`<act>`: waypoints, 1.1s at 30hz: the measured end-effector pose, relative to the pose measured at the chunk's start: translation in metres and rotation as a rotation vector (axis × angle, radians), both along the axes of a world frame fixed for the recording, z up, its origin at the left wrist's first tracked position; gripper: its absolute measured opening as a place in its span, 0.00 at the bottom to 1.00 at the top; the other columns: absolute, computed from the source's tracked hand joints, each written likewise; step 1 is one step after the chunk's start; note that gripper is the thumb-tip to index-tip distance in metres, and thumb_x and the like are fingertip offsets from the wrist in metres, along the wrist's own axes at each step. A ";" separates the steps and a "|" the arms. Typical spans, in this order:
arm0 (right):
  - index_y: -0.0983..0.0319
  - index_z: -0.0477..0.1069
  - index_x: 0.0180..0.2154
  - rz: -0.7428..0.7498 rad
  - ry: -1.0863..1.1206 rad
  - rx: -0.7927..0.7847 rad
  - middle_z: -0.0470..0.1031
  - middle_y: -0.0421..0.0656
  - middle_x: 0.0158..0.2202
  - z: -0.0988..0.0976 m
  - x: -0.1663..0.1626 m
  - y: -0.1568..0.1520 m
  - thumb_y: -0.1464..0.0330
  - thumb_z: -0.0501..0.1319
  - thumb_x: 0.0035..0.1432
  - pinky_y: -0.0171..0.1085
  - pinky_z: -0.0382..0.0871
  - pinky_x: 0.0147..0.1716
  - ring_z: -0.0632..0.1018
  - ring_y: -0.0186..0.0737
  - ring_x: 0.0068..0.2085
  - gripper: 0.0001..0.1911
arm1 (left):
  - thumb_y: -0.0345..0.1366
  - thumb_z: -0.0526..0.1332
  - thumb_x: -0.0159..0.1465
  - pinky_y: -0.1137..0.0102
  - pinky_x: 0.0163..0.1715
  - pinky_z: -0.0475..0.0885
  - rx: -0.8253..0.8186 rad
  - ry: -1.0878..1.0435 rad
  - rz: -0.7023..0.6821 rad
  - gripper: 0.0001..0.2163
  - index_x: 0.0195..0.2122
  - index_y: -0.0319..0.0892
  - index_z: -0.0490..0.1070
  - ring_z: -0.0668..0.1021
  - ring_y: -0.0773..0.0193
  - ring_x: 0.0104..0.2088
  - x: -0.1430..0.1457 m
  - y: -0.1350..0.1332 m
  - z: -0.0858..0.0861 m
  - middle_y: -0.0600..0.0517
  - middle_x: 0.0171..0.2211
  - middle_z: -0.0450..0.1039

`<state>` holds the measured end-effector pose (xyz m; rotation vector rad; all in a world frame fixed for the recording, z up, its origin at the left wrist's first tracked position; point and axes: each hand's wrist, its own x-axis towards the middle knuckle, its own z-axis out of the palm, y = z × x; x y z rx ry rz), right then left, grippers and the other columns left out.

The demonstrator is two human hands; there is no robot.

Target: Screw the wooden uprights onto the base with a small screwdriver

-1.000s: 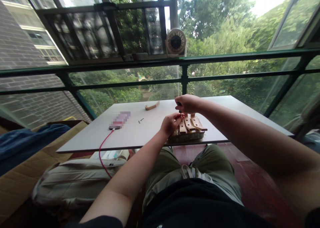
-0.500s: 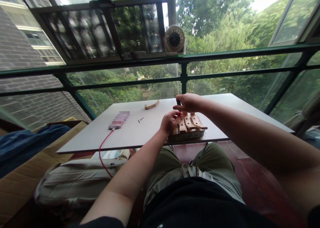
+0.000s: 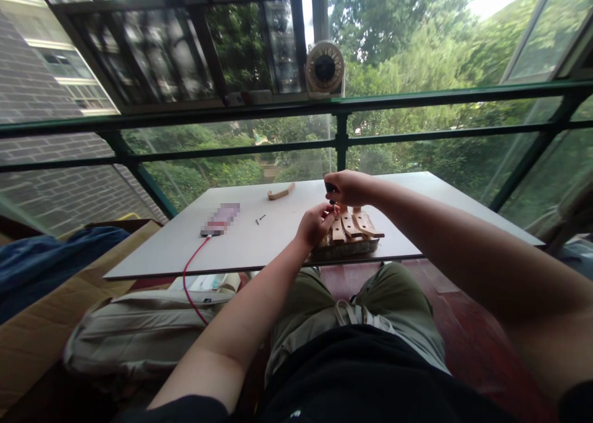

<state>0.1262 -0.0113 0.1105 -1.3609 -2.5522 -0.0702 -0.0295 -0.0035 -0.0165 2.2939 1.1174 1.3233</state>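
My right hand (image 3: pixel 351 187) is closed around the dark handle of a screwdriver (image 3: pixel 330 189), held upright with its tip down. Just below it, my left hand (image 3: pixel 314 225) is closed, fingertips pinched close to the screwdriver's tip; what they hold is too small to make out. Both hands are over the left end of a block (image 3: pixel 356 249) that looks wrapped in clear plastic. Several curved wooden pieces with dark holes, one of them a wooden hook (image 3: pixel 349 225), lie side by side on the block. The leftmost part is partly hidden by my left hand.
On the white table (image 3: pixel 231 250), a curved wooden piece (image 3: pixel 280 192) lies at the back, with small screws (image 3: pixel 260 218) nearer me. A pixelated phone-like thing (image 3: pixel 222 219) trails a red cable (image 3: pixel 186 278) over the edge. A fan (image 3: pixel 325 68) stands beyond the railing's top.
My right hand and the screwdriver have shifted very slightly. My left hand keeps its pinch in nearly the same place, and the view has tilted a little.
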 end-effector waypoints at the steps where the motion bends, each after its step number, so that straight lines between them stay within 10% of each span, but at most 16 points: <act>1: 0.61 0.71 0.40 0.006 -0.007 0.047 0.76 0.45 0.33 -0.001 -0.001 -0.001 0.61 0.58 0.60 0.35 0.56 0.26 0.72 0.37 0.28 0.12 | 0.36 0.57 0.66 0.72 0.36 0.72 0.007 -0.002 0.003 0.09 0.41 0.41 0.75 0.79 0.66 0.33 0.000 -0.001 0.000 0.50 0.36 0.80; 33: 0.62 0.67 0.42 0.107 0.178 0.110 0.71 0.40 0.28 -0.027 0.011 -0.002 0.66 0.59 0.54 0.33 0.53 0.27 0.64 0.33 0.26 0.13 | 0.35 0.58 0.65 0.73 0.39 0.72 0.027 0.033 0.007 0.09 0.39 0.41 0.78 0.78 0.65 0.33 -0.001 0.003 -0.001 0.51 0.34 0.80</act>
